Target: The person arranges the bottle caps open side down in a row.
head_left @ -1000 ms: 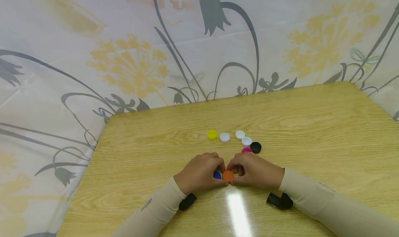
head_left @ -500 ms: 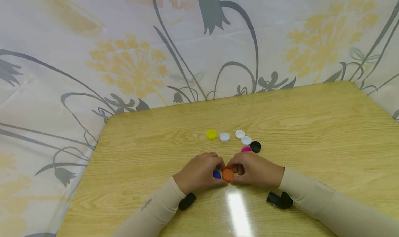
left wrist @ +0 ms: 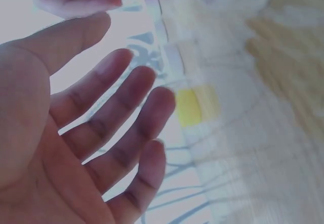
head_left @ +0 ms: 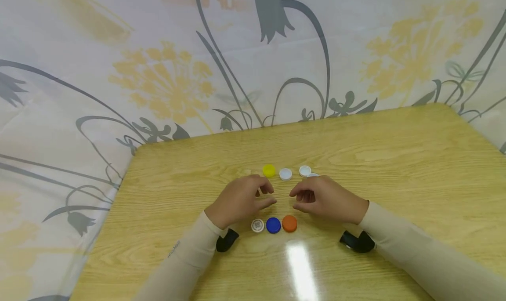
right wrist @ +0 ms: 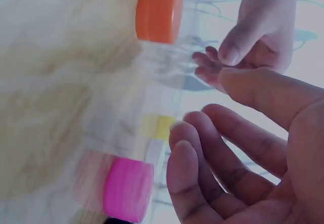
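Three round bottle caps form a row near the front of the table: a white patterned one (head_left: 258, 225), a blue one (head_left: 273, 225) and an orange one (head_left: 290, 223). Just beyond the row, my left hand (head_left: 243, 197) hovers with relaxed fingers and holds nothing. Facing it across a small gap is my right hand (head_left: 330, 200), its fingers loosely bent around nothing. A pink cap (right wrist: 129, 188) appears below the right hand in the right wrist view, with a black cap (right wrist: 119, 220) at its edge. Both are hidden by that hand in the head view.
Farther back on the wooden table (head_left: 189, 182) lie a yellow cap (head_left: 269, 171), a white cap (head_left: 286, 174) and another white cap (head_left: 305, 171). One more white cap (head_left: 312, 175) is partly covered by the right hand. A flower-patterned cloth (head_left: 237, 63) stands behind the table.
Both hands have let go of the orange cap and moved up and away from it, drawing apart. The white patterned cap and the whole blue cap now show; the pink and black caps are covered.
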`<state>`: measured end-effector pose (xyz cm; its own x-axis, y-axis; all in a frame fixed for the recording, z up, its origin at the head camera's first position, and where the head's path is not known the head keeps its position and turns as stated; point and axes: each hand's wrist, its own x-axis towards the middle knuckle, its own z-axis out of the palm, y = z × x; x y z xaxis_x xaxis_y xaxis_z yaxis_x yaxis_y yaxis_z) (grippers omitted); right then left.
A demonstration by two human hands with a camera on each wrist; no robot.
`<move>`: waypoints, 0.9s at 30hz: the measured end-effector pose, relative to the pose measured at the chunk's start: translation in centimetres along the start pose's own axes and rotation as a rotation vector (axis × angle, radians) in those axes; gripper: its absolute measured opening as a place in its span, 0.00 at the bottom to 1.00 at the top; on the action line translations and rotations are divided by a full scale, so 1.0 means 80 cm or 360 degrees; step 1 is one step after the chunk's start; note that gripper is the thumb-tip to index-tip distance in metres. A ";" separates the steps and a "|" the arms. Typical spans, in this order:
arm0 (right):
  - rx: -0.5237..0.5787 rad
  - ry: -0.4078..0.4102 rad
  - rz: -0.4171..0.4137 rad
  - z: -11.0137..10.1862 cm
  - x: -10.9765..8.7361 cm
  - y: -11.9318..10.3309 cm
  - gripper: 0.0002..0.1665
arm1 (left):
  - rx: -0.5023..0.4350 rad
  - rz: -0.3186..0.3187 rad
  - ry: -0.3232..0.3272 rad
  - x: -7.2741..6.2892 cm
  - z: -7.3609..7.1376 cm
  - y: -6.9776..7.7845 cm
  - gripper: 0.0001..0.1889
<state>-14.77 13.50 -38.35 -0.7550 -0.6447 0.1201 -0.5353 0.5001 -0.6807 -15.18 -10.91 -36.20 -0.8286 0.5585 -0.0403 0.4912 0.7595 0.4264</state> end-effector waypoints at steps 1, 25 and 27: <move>-0.0005 0.0021 0.0000 -0.001 0.003 0.000 0.10 | -0.0005 -0.0021 0.0026 0.002 -0.002 -0.002 0.11; -0.0119 0.0224 0.0195 -0.007 0.076 0.012 0.13 | 0.0012 -0.0210 0.0237 0.052 -0.007 -0.025 0.15; -0.0119 0.0220 0.0211 -0.007 0.082 0.014 0.14 | 0.0007 -0.0230 0.0235 0.055 -0.007 -0.027 0.16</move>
<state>-20.49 10.14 -37.91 -0.8626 -0.4875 0.1348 -0.4508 0.6201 -0.6421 -20.06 -10.25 -36.83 -0.9206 0.3891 0.0322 0.3655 0.8298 0.4218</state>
